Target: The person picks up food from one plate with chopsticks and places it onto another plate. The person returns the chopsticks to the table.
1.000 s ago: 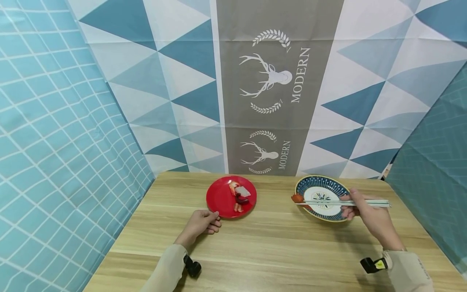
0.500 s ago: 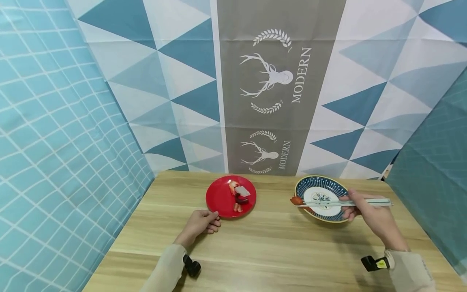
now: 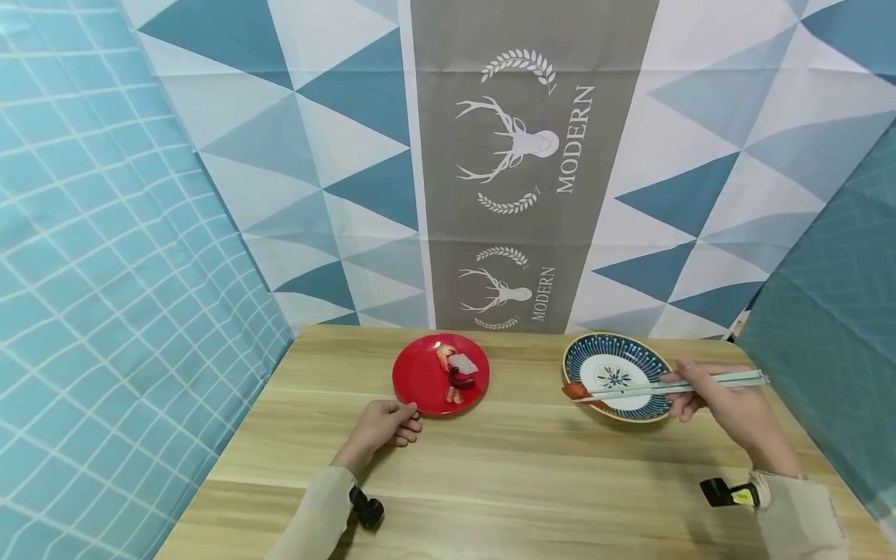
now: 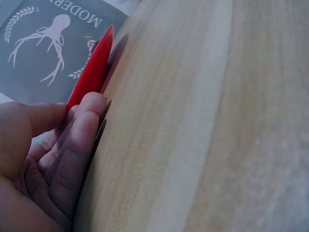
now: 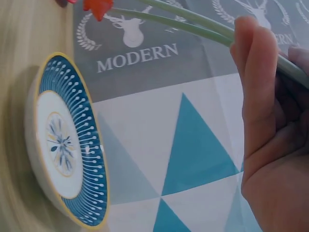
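Note:
My left hand pinches the near left rim of a red plate, thumb on top and fingers below. In the left wrist view the red plate appears edge-on. On its right half lie several small food pieces: a whitish slab, a dark curled piece and pinkish bits. My right hand grips a pair of pale green chopsticks. Their tips hold an orange-red food piece, above the table in the right wrist view. In the head view it overlaps the near left rim of a blue-and-white patterned bowl.
The wooden table carries the red plate at back left and the bowl at back right, with bare wood between them. A patterned curtain hangs behind the table. Blue checked cloth closes the left side, and teal cloth the right.
My right hand has shifted slightly right, and the chopsticks now slant more, tips toward me. The food piece stays between the tips. My left hand and the plate have hardly moved.

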Tool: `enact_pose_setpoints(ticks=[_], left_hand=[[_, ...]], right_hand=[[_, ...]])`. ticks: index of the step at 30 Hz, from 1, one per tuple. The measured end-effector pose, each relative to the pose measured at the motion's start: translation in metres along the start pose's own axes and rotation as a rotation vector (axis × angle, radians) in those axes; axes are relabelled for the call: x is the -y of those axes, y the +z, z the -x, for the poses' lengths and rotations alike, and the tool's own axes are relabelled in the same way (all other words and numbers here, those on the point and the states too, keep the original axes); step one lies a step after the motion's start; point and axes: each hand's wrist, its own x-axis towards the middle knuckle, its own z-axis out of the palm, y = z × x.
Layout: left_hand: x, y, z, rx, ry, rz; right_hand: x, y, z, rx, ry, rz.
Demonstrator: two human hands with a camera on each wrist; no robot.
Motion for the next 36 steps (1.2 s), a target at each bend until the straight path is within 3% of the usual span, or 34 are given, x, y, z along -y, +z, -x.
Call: enact_pose_setpoints(ticks=[21, 36], left_hand=[[0.003, -0.001, -0.002, 0.006, 0.009, 0.022], [0.004, -0.001, -0.001, 0.022, 0.032, 0.039]], right_hand=[[0.008, 0.011, -0.006, 0.021, 0.019, 0.058], [0.0, 0.02, -0.005, -0.061, 0.025, -0.014]])
